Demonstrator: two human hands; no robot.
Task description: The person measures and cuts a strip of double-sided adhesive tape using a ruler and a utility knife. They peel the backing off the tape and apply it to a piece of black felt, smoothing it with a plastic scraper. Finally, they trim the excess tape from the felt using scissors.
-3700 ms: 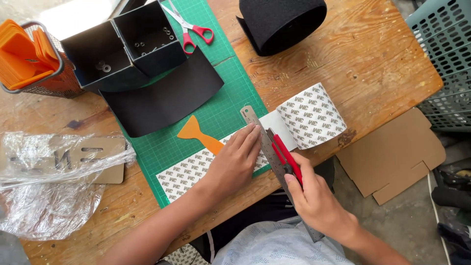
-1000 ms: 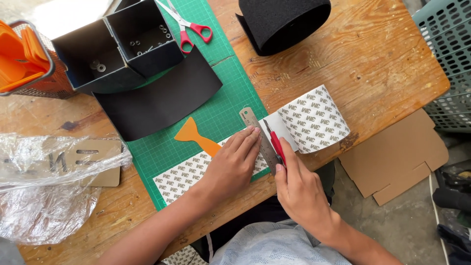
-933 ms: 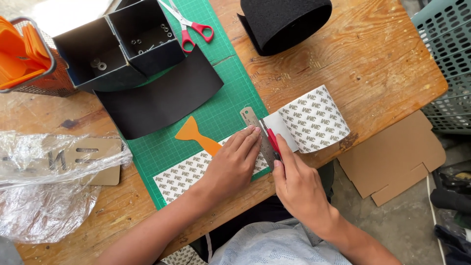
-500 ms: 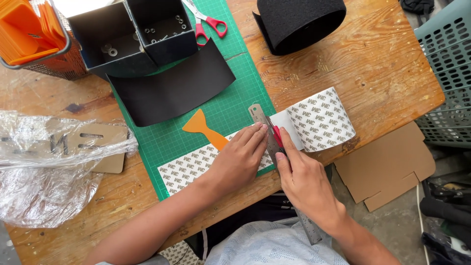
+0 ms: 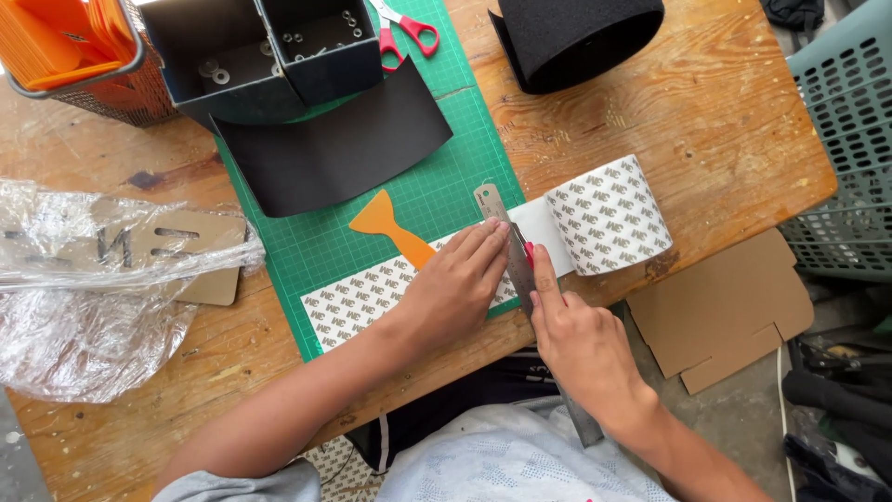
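My left hand (image 5: 455,284) lies flat on a strip of white patterned tape backing (image 5: 358,296) and against a steel ruler (image 5: 509,251), which crosses the strip on the green cutting mat (image 5: 437,191). My right hand (image 5: 581,339) grips a red utility knife (image 5: 529,253), forefinger stretched along it, its tip at the ruler's right edge. The strip runs to a wide roll of the same tape (image 5: 609,216) lying just right of the mat. An orange plastic scraper (image 5: 390,226) rests above the strip.
A black sheet (image 5: 334,149), a black two-compartment box (image 5: 265,46) with washers, red scissors (image 5: 404,28) and a black roll (image 5: 576,37) lie at the back. Orange pieces fill a wire basket (image 5: 70,51). Crumpled clear plastic (image 5: 84,297) sits left. Cardboard (image 5: 729,311) and a grey crate (image 5: 850,139) are right.
My right hand has slid the red knife up along the ruler, from near the table's front edge to the tape strip. My left hand stays pressed on the strip and ruler.
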